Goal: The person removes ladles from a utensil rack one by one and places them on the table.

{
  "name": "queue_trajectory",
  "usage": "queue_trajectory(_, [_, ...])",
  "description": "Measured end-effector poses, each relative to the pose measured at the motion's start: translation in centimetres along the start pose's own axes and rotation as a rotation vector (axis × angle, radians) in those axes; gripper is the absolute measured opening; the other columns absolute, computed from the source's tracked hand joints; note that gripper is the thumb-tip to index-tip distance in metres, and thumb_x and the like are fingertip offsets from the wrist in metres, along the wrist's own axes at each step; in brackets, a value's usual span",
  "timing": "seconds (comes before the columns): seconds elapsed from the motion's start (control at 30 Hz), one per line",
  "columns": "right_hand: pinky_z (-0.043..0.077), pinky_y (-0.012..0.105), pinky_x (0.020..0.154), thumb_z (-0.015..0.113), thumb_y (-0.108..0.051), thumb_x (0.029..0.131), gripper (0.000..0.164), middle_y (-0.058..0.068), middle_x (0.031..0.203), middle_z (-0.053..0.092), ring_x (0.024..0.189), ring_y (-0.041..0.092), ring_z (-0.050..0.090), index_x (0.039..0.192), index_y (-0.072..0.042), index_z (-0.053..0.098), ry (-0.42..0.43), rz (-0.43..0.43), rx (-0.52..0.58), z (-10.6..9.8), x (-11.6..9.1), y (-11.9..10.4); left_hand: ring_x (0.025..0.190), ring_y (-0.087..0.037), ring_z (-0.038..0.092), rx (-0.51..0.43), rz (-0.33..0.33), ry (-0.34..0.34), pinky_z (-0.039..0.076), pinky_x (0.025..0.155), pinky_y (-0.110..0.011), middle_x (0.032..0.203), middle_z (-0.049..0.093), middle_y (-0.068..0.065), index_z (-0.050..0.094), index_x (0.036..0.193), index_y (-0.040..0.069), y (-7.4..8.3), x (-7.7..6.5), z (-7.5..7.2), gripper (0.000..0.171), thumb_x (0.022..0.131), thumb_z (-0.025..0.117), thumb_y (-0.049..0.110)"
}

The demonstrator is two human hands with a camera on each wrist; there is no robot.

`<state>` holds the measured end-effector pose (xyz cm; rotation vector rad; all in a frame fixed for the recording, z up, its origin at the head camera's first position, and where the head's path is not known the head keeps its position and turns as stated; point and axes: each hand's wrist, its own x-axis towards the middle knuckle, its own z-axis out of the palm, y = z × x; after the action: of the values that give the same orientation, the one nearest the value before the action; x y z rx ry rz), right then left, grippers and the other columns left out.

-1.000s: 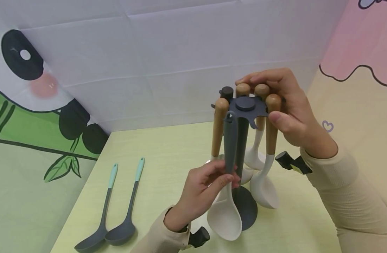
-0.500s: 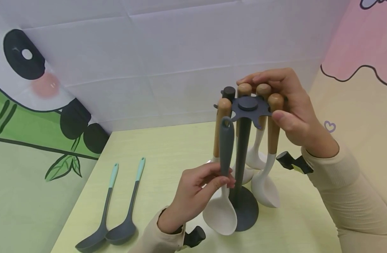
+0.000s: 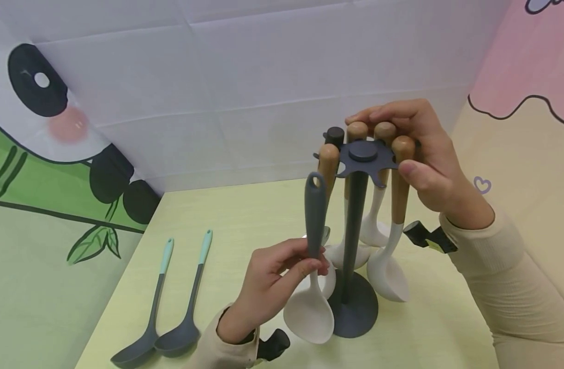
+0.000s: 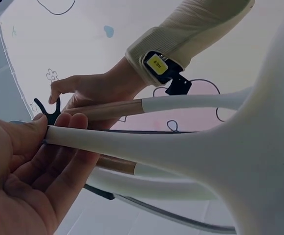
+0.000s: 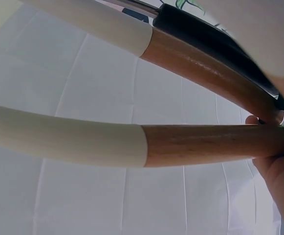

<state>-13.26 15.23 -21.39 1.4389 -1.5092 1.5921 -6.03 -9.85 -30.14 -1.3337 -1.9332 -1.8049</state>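
Observation:
My left hand (image 3: 273,279) pinches a white-headed spoon (image 3: 308,315) at the lower end of its grey handle. The spoon is upright, its bowl low and its holed handle end up, in front and left of a dark utensil stand (image 3: 362,152). Around the top of that stand curls my right hand (image 3: 427,154), thumb in front by a wooden handle and fingers behind. Several wooden-handled white utensils hang there, among them a ladle (image 3: 388,277) on the right. A black handle (image 3: 335,136) shows at the back. In the left wrist view, fingers (image 4: 66,183) lie under the spoon's white neck.
Two dark ladles, the outer ladle (image 3: 145,341) and the inner ladle (image 3: 182,335), lie on the pale yellow table (image 3: 245,205) at the left, mint handles pointing away. A white cloth wall (image 3: 263,102) rises behind the table.
My left hand has moved left with the spoon, away from the stand's column, so more of the stand's round base shows. The right hand has kept its place at the stand's top.

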Motion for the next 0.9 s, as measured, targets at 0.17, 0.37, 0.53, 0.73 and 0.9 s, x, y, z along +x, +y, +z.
queue_trajectory(0.17, [0.045,0.033,0.099,0.061,-0.029,0.092,0.052,0.021,0.121,0.063,0.113,0.031,0.061,0.116,0.015,0.044,0.002,-0.003,-0.02,-0.1,0.1,0.0,0.074,-0.026,0.071,0.055,-0.019,0.035,0.061,0.069,-0.037,0.086,0.07,-0.019,0.063,0.105,-0.009,0.3,-0.2,-0.9,0.023,0.085,0.065,-0.019])
queue_trajectory(0.37, [0.044,0.035,0.102,0.06,-0.03,0.092,0.052,0.02,0.121,0.063,0.117,0.032,0.059,0.116,0.014,0.044,0.0,0.004,-0.031,-0.2,0.1,0.0,0.076,-0.022,0.07,0.086,-0.037,0.091,0.061,0.07,-0.035,0.086,0.07,-0.019,0.062,0.106,-0.009,0.0,-0.3,-2.4,0.015,0.094,0.065,-0.002])
queue_trajectory(0.53, [0.044,0.036,0.102,0.061,-0.031,0.092,0.052,0.021,0.121,0.063,0.117,0.033,0.059,0.116,0.013,0.045,0.001,0.011,-0.02,-0.2,0.1,0.0,0.077,-0.016,0.07,0.087,-0.049,0.146,0.061,0.071,-0.036,0.086,0.068,-0.023,0.061,0.107,-0.013,-0.6,-0.4,-3.7,0.015,0.092,0.062,-0.011])
queue_trajectory(0.73, [0.045,0.035,0.101,0.06,-0.029,0.092,0.052,0.021,0.121,0.063,0.117,0.032,0.06,0.116,0.014,0.044,0.003,0.005,-0.021,-0.2,0.1,0.1,0.077,-0.013,0.071,0.09,-0.115,0.201,0.061,0.07,-0.036,0.087,0.07,-0.019,0.06,0.107,-0.015,-0.9,-0.7,-5.1,0.016,0.091,0.06,-0.015])
queue_trajectory(0.9, [0.044,0.036,0.102,0.06,-0.03,0.092,0.052,0.021,0.121,0.064,0.117,0.033,0.06,0.116,0.014,0.045,0.002,0.004,-0.017,-0.2,0.1,0.0,0.075,-0.011,0.071,0.111,-0.161,0.224,0.061,0.069,-0.035,0.089,0.073,-0.005,0.06,0.108,-0.015,-1.1,-0.8,-6.2,0.017,0.091,0.06,-0.015])
